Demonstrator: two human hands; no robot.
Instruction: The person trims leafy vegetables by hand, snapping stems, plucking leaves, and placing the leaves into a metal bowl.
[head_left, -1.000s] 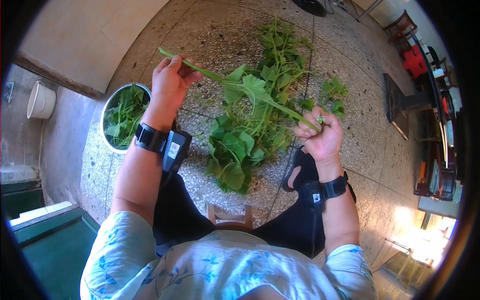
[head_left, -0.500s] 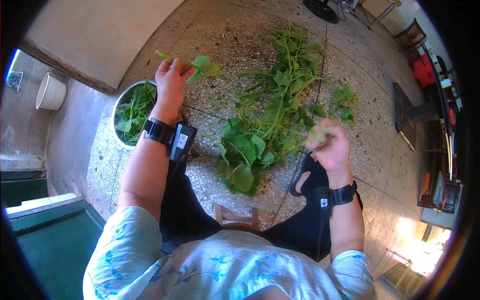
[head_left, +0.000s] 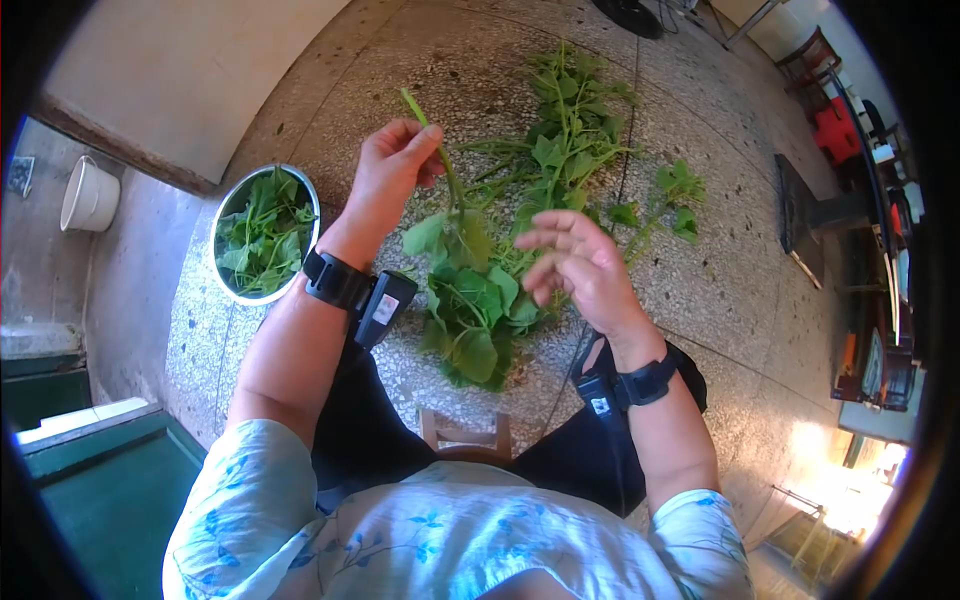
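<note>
My left hand (head_left: 398,165) pinches a green leafy stem (head_left: 452,185) between thumb and fingers; its cut end points up and its leaves hang down. To the right, my right hand (head_left: 580,265) has its fingers spread, with nothing visible in it, close to the hanging leaves. Beneath and beyond both hands, a heap of leafy vines (head_left: 565,140) lies on the speckled floor. Nearer my feet is a bunch of broad leaves (head_left: 475,330). Left of my left forearm stands a white-rimmed basin (head_left: 216,245) holding picked greens (head_left: 265,235).
A loose sprig (head_left: 682,190) lies right of the heap. A white bucket (head_left: 90,195) stands at the far left, near a green cabinet (head_left: 130,490). On the right are a dark flat board (head_left: 797,220) and a red chair (head_left: 835,130). A small wooden stool (head_left: 465,435) is under me.
My left hand has swung right and turned the stem from level to hanging. My right hand has come left toward it, its fingers opening; the pale green piece is no longer seen in it.
</note>
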